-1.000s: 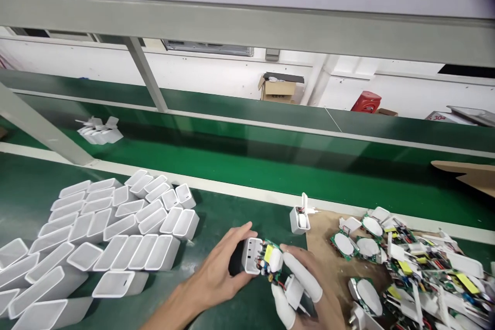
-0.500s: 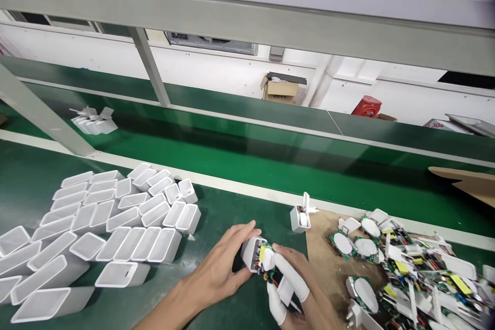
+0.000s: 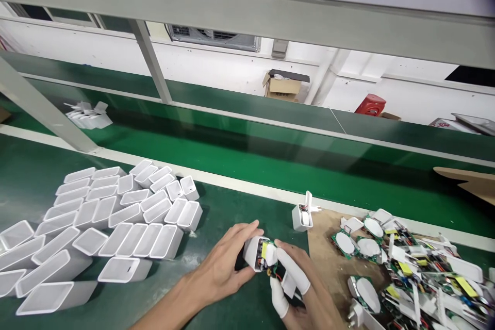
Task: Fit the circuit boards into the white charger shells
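Note:
My left hand [image 3: 222,260] is closed around a white plastic charger housing [image 3: 252,251], fingers on its far side and thumb near its lower edge. The housing lies tilted, its open end facing right. My right hand [image 3: 298,276], with white covers on some fingers, grips a charger circuit board [image 3: 269,254] carrying yellow and white parts and thin wires. The board's left end is at the housing's mouth, seemingly partly inside; how deep I cannot tell. A small white piece [image 3: 288,285] hangs by the board, under my right fingers.
Several empty white housings [image 3: 127,240] stand in rows at left. A housing with a board and raised plug cap [image 3: 302,216] stands beyond my hands. Loose circuit boards [image 3: 421,273] pile up on brown cardboard [image 3: 328,247] at right. A metal frame post [image 3: 46,105] slants at left.
The whole view has shifted slightly. Both hands keep their holds on the housing and the circuit board, with hardly any visible movement between them.

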A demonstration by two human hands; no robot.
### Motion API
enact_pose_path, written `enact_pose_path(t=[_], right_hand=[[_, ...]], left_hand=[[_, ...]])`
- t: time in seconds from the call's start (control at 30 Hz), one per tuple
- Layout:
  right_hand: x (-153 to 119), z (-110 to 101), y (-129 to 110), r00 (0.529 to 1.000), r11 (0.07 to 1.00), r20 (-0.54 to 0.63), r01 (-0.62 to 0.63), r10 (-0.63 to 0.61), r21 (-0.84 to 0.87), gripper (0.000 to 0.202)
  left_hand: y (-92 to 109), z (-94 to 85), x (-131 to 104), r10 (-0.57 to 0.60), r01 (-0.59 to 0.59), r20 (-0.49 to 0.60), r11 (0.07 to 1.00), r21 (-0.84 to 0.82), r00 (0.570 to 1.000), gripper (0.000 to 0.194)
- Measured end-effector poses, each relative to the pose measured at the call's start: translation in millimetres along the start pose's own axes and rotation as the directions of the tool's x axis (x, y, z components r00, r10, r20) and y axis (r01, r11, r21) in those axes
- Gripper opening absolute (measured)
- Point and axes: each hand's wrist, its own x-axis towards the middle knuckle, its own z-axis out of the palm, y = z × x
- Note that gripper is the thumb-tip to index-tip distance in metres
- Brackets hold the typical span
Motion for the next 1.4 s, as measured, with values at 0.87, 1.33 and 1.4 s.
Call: enact_pose_path(t=[0.87, 1.33, 1.4], right_hand=[[-5, -10, 7, 0.993, 0.999, 0.111, -0.032, 0.031, 0.006, 0.067], [-11, -5, 5, 0.998, 0.999, 0.041, -0.04, 0.039, 0.03, 0.066], [-11, -4, 5, 0.999, 0.999, 0.033, -0.041, 0.04, 0.031, 0.066]], left_hand=[[6, -0.1, 4, -0.016, 0.016, 0.019, 1.0, 0.004, 1.0, 0.093], [8, -0.3, 4, 0.023, -0.023, 0.002, 1.0, -0.004, 1.0, 0.087], [7, 0.2, 3, 0.022, -0.022, 0.008, 1.0, -0.01, 1.0, 0.088]])
